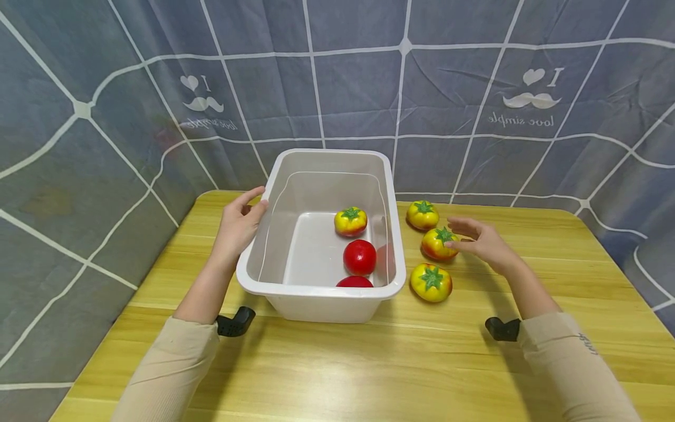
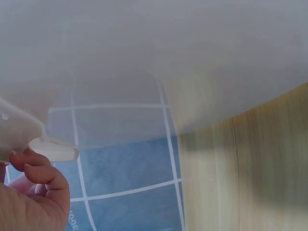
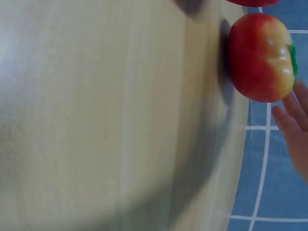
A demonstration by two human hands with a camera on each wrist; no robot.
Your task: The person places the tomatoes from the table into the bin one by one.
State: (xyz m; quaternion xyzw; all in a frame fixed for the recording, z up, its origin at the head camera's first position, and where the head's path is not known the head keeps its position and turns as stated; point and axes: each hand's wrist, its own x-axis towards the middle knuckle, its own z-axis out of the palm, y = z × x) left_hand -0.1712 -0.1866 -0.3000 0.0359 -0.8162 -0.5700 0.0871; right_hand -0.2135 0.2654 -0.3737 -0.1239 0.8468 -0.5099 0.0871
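Observation:
A white plastic bin (image 1: pixel 321 291) stands on the table, and my left hand (image 1: pixel 241 225) grips its left rim with curled fingers (image 2: pixel 45 175). Inside lie a yellow-red toy tomato (image 1: pixel 350 223) with a green leafy top, a round red fruit (image 1: pixel 360 258) and another red fruit (image 1: pixel 355 282) partly hidden by the front wall. Right of the bin are three more yellow-red tomatoes: a back one (image 1: pixel 422 215), a middle one (image 1: pixel 437 244) and a front one (image 1: pixel 431 283). My right hand (image 1: pixel 485 245) has its fingers and thumb spread at the middle tomato's right side.
The wooden table (image 1: pixel 327 369) extends in front of the bin and to the right. A blue cloth (image 1: pixel 358 99) with white grid lines hangs behind it and along both sides. Black wrist devices (image 1: pixel 235 322) sit at both cuffs.

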